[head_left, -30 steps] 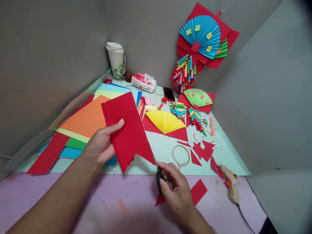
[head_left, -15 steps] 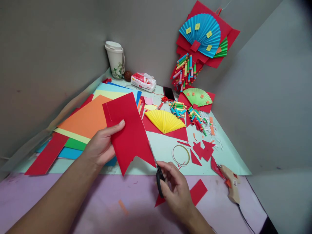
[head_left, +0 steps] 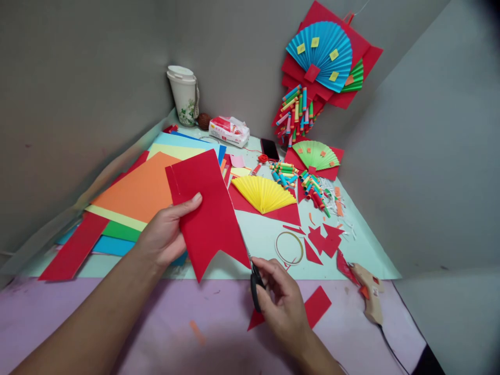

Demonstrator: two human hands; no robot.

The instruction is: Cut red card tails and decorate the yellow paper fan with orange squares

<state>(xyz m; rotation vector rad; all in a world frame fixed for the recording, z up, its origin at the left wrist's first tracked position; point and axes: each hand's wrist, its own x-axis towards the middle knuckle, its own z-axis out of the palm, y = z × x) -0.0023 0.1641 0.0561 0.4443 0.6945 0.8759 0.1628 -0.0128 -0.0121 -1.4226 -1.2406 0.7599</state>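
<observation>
I count one pair of scissors [head_left: 255, 278]; beyond it, four pleated paper fans [head_left: 263, 195], one phone [head_left: 269, 150], one lidded cup [head_left: 182, 94].

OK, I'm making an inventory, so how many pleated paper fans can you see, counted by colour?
Blue fan: 1, on the hanging decoration
Bright green fan: 1, partly hidden
Light green fan: 1
Yellow fan: 1
Total: 4
</observation>
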